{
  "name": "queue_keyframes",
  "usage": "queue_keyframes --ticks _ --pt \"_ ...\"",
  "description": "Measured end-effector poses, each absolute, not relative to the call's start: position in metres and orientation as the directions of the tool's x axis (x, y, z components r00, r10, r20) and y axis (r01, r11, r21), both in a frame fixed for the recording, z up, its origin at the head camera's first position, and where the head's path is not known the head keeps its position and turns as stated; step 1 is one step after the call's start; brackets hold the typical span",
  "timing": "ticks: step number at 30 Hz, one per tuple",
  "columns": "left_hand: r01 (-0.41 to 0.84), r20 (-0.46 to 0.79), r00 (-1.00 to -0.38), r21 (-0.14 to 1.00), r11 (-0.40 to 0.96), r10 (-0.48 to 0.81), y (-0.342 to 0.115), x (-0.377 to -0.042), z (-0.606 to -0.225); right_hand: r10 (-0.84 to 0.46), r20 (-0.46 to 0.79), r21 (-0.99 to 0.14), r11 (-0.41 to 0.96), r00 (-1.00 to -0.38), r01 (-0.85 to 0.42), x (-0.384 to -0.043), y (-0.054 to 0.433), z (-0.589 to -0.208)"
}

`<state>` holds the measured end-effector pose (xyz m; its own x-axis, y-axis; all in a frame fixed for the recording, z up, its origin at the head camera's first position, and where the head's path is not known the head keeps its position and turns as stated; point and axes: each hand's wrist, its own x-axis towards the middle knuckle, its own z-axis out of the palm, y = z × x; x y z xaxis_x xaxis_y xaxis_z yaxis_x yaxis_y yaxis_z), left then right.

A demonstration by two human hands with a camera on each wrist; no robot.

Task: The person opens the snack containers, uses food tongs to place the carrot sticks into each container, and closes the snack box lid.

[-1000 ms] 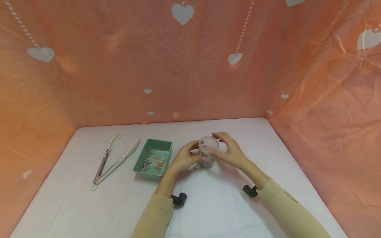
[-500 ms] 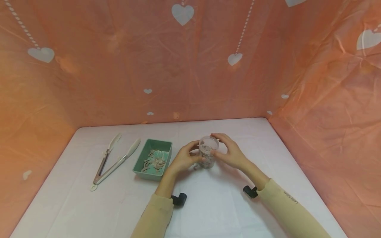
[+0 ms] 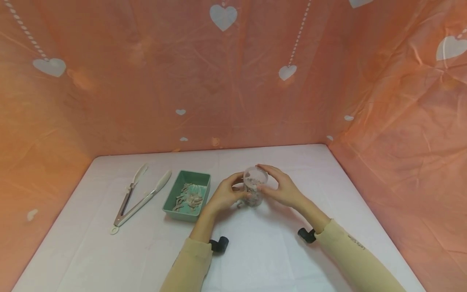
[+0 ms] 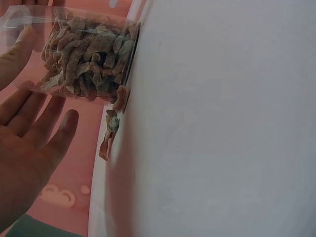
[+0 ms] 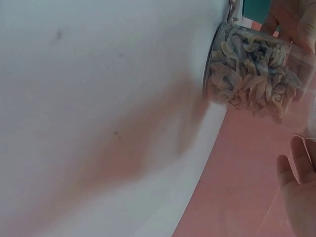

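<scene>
A clear plastic jar (image 3: 254, 198), filled partway with brown, wrinkled dried strips (image 5: 249, 74), stands upright on the white-covered table. My left hand (image 3: 223, 195) holds its side, thumb in front and fingers curving behind. At the top, my right hand (image 3: 284, 188) grips the clear round lid (image 3: 255, 175) between thumb and fingers. The left wrist view shows the left thumb (image 4: 17, 57) against the jar wall. In the right wrist view the right hand (image 5: 301, 197) is cut off by the frame edge. Loose strips (image 4: 111, 128) lie beside the jar's base.
Left of the jar stands a green rectangular tray (image 3: 178, 215) with more dried strips and crumbs inside. Farther left, metal tongs (image 3: 140, 207) with pale tips lie spread on the table. Orange sheeting (image 3: 146, 81) with white hearts rises behind and at both sides.
The right hand's fingers have slid slightly left along the lid's back edge, and its thumb slightly right along the front. The left hand and jar have stayed in place.
</scene>
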<state>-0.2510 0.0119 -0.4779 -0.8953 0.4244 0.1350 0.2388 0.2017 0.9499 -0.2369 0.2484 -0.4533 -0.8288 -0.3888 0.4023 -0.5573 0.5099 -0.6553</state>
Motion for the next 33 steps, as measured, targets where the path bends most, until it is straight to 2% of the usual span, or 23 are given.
queue_keyframes --ticks 14,23,33 --pt "0.259 0.144 -0.909 0.930 0.260 0.392 0.014 -0.250 -0.476 -0.315 0.425 -0.662 0.531 -0.849 -0.529 -0.234 0.246 -0.452" --pt "0.269 0.153 -0.914 0.921 0.281 0.375 0.015 -0.248 -0.477 -0.349 0.339 -0.661 0.572 -0.874 -0.485 -0.232 0.247 -0.451" --pt "0.290 0.206 -0.941 0.900 0.325 0.269 0.022 -0.244 -0.479 -0.324 0.412 -0.621 0.584 -0.851 -0.523 -0.231 0.247 -0.453"
